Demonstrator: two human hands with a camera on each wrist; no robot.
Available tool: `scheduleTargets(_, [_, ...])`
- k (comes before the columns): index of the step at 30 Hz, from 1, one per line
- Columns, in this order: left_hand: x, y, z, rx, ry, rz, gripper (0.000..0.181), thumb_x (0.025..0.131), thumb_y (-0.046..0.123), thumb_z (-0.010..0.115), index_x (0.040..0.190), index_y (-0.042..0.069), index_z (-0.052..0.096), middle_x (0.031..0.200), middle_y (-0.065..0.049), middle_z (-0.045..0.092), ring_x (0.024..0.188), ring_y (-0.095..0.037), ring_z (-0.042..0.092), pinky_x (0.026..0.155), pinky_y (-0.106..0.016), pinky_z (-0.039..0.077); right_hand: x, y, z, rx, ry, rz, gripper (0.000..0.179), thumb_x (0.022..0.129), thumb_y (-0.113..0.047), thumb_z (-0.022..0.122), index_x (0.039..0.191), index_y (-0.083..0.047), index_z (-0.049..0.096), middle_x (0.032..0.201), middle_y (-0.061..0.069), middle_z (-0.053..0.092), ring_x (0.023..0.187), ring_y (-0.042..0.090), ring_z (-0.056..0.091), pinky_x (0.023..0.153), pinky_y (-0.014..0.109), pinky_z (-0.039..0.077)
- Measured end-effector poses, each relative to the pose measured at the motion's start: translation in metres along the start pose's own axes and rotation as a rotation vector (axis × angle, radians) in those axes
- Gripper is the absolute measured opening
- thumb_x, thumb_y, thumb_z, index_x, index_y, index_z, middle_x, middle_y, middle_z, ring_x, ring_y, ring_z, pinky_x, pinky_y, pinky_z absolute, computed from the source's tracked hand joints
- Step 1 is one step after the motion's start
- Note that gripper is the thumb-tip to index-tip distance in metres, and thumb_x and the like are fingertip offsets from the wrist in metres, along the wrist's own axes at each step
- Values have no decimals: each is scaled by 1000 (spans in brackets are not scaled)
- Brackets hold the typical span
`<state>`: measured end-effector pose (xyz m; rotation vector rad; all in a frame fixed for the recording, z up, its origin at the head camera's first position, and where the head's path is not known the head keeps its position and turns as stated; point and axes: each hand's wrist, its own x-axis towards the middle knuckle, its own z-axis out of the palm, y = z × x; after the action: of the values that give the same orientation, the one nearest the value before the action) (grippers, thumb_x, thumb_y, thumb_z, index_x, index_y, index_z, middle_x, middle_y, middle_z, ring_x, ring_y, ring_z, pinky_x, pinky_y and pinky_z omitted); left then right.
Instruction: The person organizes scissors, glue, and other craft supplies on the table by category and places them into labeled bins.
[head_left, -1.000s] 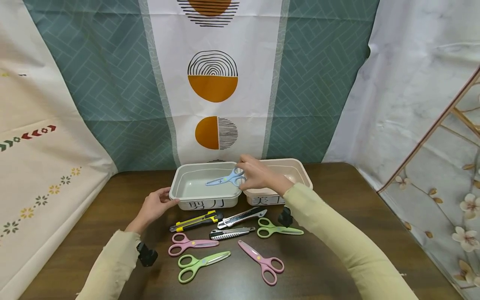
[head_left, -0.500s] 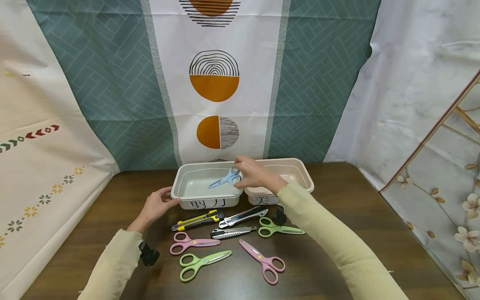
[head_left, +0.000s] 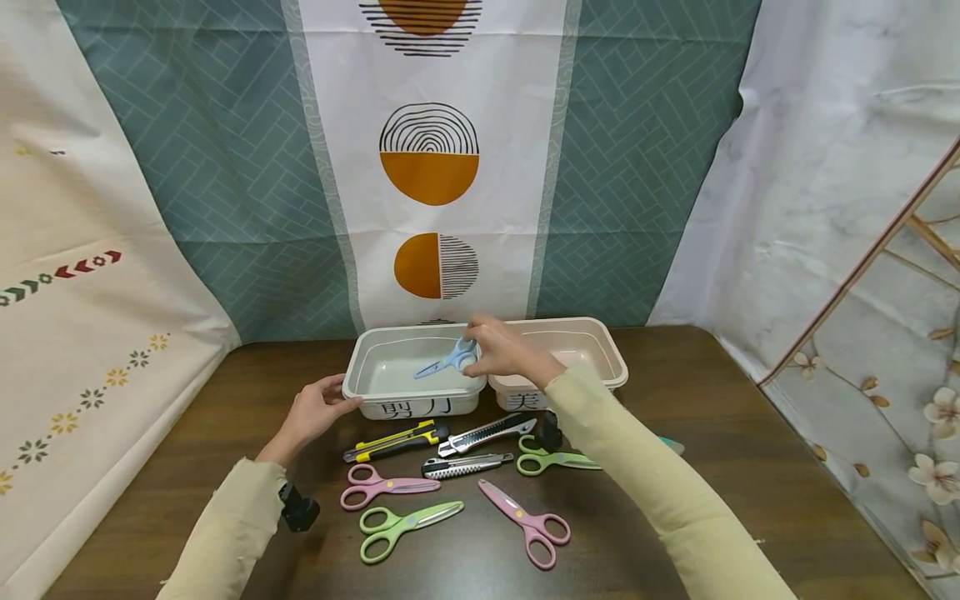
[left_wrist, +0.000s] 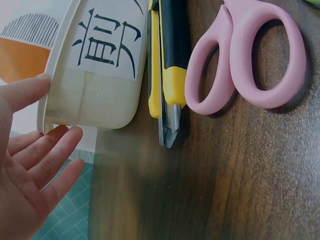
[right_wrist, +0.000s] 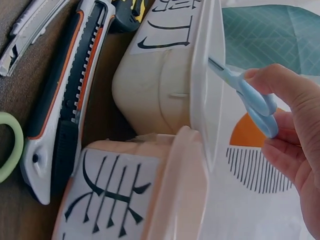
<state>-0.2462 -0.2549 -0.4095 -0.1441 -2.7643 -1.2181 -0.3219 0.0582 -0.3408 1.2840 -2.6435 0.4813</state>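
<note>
My right hand point(head_left: 498, 346) grips light blue scissors point(head_left: 452, 358) by their handles, with the blades pointing left over the inside of the white bin point(head_left: 420, 407). In the right wrist view, the blue scissors point(right_wrist: 250, 97) sit between thumb and fingers, and their tip is beside the bin's rim. At the bin's left front corner my left hand point(head_left: 312, 414) holds the rim. The left wrist view has the thumb of that left hand point(left_wrist: 37, 165) on the rim and the fingers around the end, one partly hidden behind it.
A pink bin point(head_left: 600, 354) stands right of the white one. In front lie a yellow utility knife point(head_left: 395, 442), two silver-coloured knives point(head_left: 487, 433), two pink scissors point(head_left: 525, 525) and two green scissors point(head_left: 408, 525). A teal tip point(head_left: 672, 446) shows past the right sleeve.
My right hand has shifted slightly left and down with the blue scissors, further over the white bin. A teal tip now shows beyond the right sleeve. The left hand keeps its place.
</note>
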Motion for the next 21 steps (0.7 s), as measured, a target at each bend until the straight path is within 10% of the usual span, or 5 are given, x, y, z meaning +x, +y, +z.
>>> scheduleTargets(21, [-1, 0, 2, -5, -2, -4, 60, 83, 25, 67, 126, -10, 44, 111, -27, 58, 92, -33, 61, 77, -44, 49, 7, 7, 31, 27, 22, 33, 37, 69, -27, 75, 92, 1, 68, 97, 9, 57, 83, 17, 51, 71, 25, 44])
